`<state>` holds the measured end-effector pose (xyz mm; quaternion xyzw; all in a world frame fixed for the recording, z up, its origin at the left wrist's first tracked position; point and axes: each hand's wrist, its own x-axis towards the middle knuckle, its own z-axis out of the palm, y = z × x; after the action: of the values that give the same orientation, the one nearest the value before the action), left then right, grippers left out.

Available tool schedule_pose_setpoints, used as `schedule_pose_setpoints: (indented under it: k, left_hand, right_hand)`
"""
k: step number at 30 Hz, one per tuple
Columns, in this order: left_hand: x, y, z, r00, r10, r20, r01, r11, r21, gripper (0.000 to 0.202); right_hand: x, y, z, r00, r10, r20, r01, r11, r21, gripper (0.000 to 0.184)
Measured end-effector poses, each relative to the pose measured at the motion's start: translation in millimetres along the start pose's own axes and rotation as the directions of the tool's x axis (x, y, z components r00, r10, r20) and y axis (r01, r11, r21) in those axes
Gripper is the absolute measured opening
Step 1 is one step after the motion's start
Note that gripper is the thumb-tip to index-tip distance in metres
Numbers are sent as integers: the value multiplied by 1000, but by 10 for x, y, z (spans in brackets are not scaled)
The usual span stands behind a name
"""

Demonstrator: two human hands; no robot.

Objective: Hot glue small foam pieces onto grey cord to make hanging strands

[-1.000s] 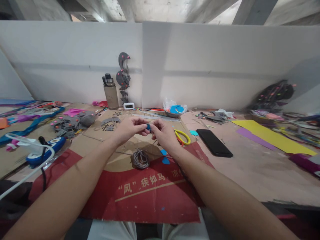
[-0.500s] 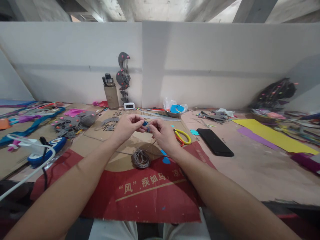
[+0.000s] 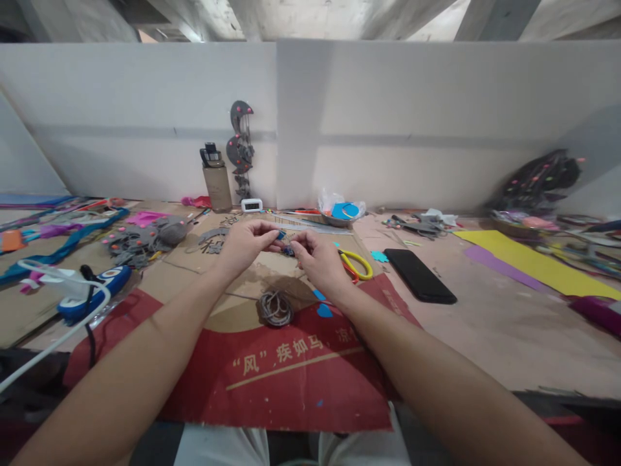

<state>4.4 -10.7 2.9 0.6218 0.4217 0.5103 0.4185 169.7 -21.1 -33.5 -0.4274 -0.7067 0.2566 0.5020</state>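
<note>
Above the cardboard sheet (image 3: 291,404), my left hand (image 3: 247,244) pinches a small blue piece (image 3: 281,235) between thumb and fingers. Close beside it, my right hand (image 3: 317,259) has its fingertips pressed together at a tiny dark-blue bit (image 3: 288,250), too small to name. Whether the two bits are joined, I cannot tell. Below the hands lies a coil of grey cord (image 3: 275,309). Two small blue cut-outs, one a heart-like shape (image 3: 324,311), rest near my right wrist. Scissors with a yellow and orange handle (image 3: 358,265) lie just right of that hand, partly hidden.
A black phone (image 3: 420,276) lies to the right, near yellow sheets (image 3: 538,262). At the back stand a bottle (image 3: 217,184), a small white clock (image 3: 251,206) and a dish (image 3: 339,220). Grey felt pieces with pins (image 3: 140,239) and a blue power strip (image 3: 94,294) are left.
The fingertips have drawn slightly apart, showing more of the blue piece in my left hand. Both hands stay in nearly the same place; the view has shifted very slightly.
</note>
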Motion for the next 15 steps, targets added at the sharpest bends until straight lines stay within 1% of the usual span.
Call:
schedule_pose_setpoints:
  k: [2, 4, 6, 9, 11, 12, 14, 15]
  left_hand:
    - [10, 3, -30, 997, 71, -43, -68, 995, 67, 24]
    - [31, -6, -83, 984, 147, -104, -134, 984, 117, 23]
    - [68, -21, -156, 965, 182, -187, -162, 980, 118, 22]
    - [151, -41, -288, 932, 172, -320, -168, 985, 42, 18]
    - [215, -53, -380, 904, 146, -401, -182, 982, -52, 13]
    - [245, -59, -422, 883, 134, -450, -200, 974, -103, 11]
    - [292, -75, -487, 858, 110, -501, -225, 958, -177, 8]
    - [307, -85, -508, 852, 100, -515, -232, 952, -200, 8]
  right_hand:
    - [7, -13, -8, 1000, 1, 11, -1, 1000, -8, 23]
    - [10, -33, -19, 1000, -3, 19, 3, 1000, -10, 24]
    - [9, -64, -30, 1000, 1, 30, -1, 1000, 2, 25]
    - [3, -122, -46, 998, 32, 57, -35, 999, 41, 25]
    - [1, -165, -60, 996, 46, 70, -52, 995, 85, 24]
    - [2, -186, -69, 996, 45, 79, -53, 992, 111, 23]
    - [5, -230, -94, 991, 19, 130, -40, 986, 161, 23]
    - [8, -249, -112, 983, -3, 183, -29, 984, 174, 24]
